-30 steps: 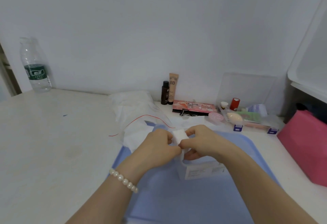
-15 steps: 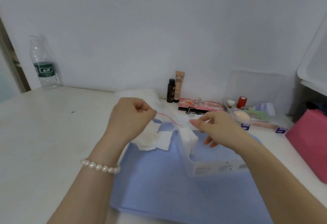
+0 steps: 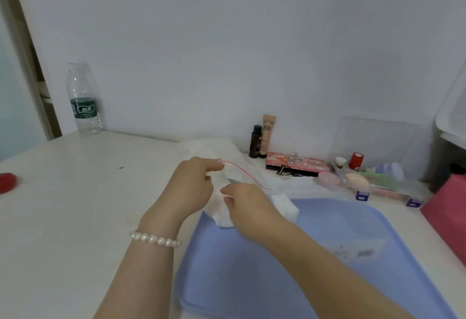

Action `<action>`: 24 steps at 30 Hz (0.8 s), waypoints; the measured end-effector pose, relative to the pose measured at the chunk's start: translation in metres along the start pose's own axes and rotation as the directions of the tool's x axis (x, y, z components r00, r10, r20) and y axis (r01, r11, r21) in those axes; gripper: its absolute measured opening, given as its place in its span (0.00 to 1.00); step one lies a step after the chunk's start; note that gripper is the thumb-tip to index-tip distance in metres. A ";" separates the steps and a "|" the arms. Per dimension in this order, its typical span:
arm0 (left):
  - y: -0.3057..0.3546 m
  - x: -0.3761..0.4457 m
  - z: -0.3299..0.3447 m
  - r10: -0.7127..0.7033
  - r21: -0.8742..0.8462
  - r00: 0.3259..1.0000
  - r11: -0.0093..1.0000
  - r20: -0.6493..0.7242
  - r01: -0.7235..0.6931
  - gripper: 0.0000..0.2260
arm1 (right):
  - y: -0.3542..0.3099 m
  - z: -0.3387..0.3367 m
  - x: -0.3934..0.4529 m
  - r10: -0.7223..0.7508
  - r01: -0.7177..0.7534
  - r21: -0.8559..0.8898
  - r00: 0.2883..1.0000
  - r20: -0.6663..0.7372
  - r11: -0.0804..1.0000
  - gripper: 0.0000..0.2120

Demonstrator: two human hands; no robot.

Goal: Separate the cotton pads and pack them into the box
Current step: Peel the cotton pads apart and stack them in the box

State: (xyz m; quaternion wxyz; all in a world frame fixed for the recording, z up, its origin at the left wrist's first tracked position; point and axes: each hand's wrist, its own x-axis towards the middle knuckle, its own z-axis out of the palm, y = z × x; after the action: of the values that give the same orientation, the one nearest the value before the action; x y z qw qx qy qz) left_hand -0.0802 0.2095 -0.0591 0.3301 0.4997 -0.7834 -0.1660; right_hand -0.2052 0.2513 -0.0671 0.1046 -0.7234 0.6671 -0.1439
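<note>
A clear zip bag [image 3: 242,175] with a red seal line lies at the far left corner of the blue tray [image 3: 252,281]. White cotton pads [image 3: 285,205] fill it. My left hand [image 3: 191,187] pinches the bag's upper edge at the red line and holds it up. Just to its right, my right hand [image 3: 244,205] has its fingers curled at the bag's mouth and pinches the pads there. The clear box [image 3: 358,250] with a small label stands on the tray to the right of my right forearm; it is blurred and faint.
A water bottle [image 3: 84,102] stands at the back left and a red object [image 3: 7,182] at the left edge. By the wall are a dark bottle [image 3: 256,142], a BB tube [image 3: 268,134], a palette [image 3: 295,162] and a clear organizer [image 3: 378,182]. A pink bag [image 3: 448,207] is at the right.
Both hands left the box and went to the zip bag. My left hand lifted the bag's edge; my right hand moved left to the bag's mouth. The view shifted right.
</note>
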 end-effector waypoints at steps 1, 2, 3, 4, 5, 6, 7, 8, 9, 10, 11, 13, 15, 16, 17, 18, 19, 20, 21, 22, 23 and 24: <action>-0.001 0.001 0.002 -0.009 -0.014 1.000 1.000 -0.008 0.009 0.22 | -0.002 0.008 0.012 0.054 -0.053 -0.045 0.998 0.014 0.998 0.13; -0.001 0.002 0.004 -0.013 -0.026 1.000 1.000 -0.013 0.012 0.22 | -0.002 0.015 0.023 0.108 -0.105 -0.083 0.994 0.025 0.991 0.15; -0.002 0.002 0.007 -0.017 -0.039 1.000 0.999 -0.011 0.016 0.23 | -0.002 0.022 0.031 0.162 -0.158 -0.101 0.986 0.031 0.982 0.17; -0.002 0.003 0.008 -0.015 -0.047 1.000 0.999 -0.009 0.014 0.23 | -0.001 0.029 0.037 0.209 -0.206 -0.095 0.977 0.031 0.974 0.21; -0.002 0.003 0.009 -0.008 -0.046 1.000 0.999 -0.007 0.008 0.23 | 0.001 0.036 0.040 0.256 -0.254 -0.078 0.966 0.022 0.964 0.25; -0.001 0.003 0.010 0.002 -0.040 1.000 0.999 -0.004 -0.003 0.23 | 0.001 0.041 0.041 0.296 -0.295 -0.065 0.955 0.011 0.953 0.31; -0.001 0.003 0.011 0.007 -0.032 1.000 0.999 0.004 -0.007 0.23 | 0.002 0.045 0.040 0.323 -0.322 -0.067 0.946 -0.001 0.944 0.36; -0.001 0.003 0.012 0.005 -0.029 1.000 1.000 0.011 -0.005 0.23 | 0.002 0.049 0.039 0.339 -0.339 -0.073 0.941 -0.009 0.938 0.39; 0.000 0.003 0.013 -0.001 -0.028 1.000 1.000 0.015 0.001 0.23 | 0.001 0.052 0.037 0.360 -0.360 -0.061 0.933 -0.008 0.931 0.40; 0.000 0.003 0.013 -0.006 -0.027 1.000 1.000 0.016 0.006 0.23 | -0.001 0.054 0.036 0.385 -0.385 -0.020 0.923 -0.006 0.923 0.39; 0.001 0.003 0.013 -0.010 -0.029 1.000 1.000 0.016 0.010 0.23 | -0.003 0.055 0.034 0.404 -0.403 0.035 0.915 -0.006 0.914 0.35; 0.001 0.003 0.013 -0.009 -0.041 1.000 0.999 0.023 0.010 0.23 | -0.008 0.055 0.028 0.398 -0.389 0.163 0.917 -0.023 0.907 0.22; 0.001 0.003 0.013 -0.016 -0.057 1.000 0.998 0.021 0.018 0.22 | -0.011 0.051 0.021 0.370 -0.347 0.261 0.928 -0.045 0.901 0.15; 0.002 0.002 0.013 -0.019 -0.069 1.000 0.997 0.011 0.020 0.22 | -0.013 0.047 0.017 0.358 -0.330 0.296 0.933 -0.043 0.896 0.15; 0.002 0.002 0.013 -0.020 -0.083 1.000 0.996 -0.002 0.020 0.22 | -0.014 0.040 0.011 0.343 -0.311 0.325 0.938 -0.047 0.893 0.17; 0.002 0.002 0.012 -0.020 -0.098 1.000 0.995 -0.020 0.018 0.22 | -0.014 0.033 0.007 0.324 -0.284 0.350 0.944 -0.063 0.893 0.18; 0.002 0.002 0.011 -0.025 -0.115 0.999 0.993 -0.046 0.020 0.21 | -0.013 0.023 -0.001 0.300 -0.252 0.364 0.950 -0.081 0.897 0.17; 0.003 0.002 0.009 -0.031 -0.133 0.996 0.991 -0.079 0.020 0.20 | -0.011 0.013 -0.009 0.275 -0.225 0.361 0.957 -0.094 0.905 0.17; 0.004 0.002 0.008 -0.032 -0.153 0.993 0.988 -0.118 0.014 0.20 | -0.007 0.002 -0.019 0.252 -0.204 0.347 0.963 -0.098 0.915 0.16; 0.005 0.001 0.008 -0.025 -0.174 0.988 0.985 -0.155 -0.002 0.20 | -0.002 -0.008 -0.029 0.234 -0.192 0.339 0.968 -0.088 0.921 0.14; 0.007 0.000 0.007 -0.013 -0.192 0.981 0.981 -0.195 -0.025 0.19 | 0.002 -0.019 -0.039 0.219 -0.182 0.345 0.973 -0.070 0.921 0.13; 0.010 -0.002 0.008 0.001 -0.207 0.970 0.977 -0.243 -0.053 0.18 | 0.007 -0.031 -0.049 0.199 -0.167 0.361 0.978 -0.054 0.917 0.13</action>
State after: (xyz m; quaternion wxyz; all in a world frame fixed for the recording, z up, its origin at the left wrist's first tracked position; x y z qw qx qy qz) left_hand -0.0915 0.2149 -0.0595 0.4765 0.4673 -0.7222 -0.1819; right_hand -0.2256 0.3005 -0.0443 0.2164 -0.6198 0.6989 -0.2838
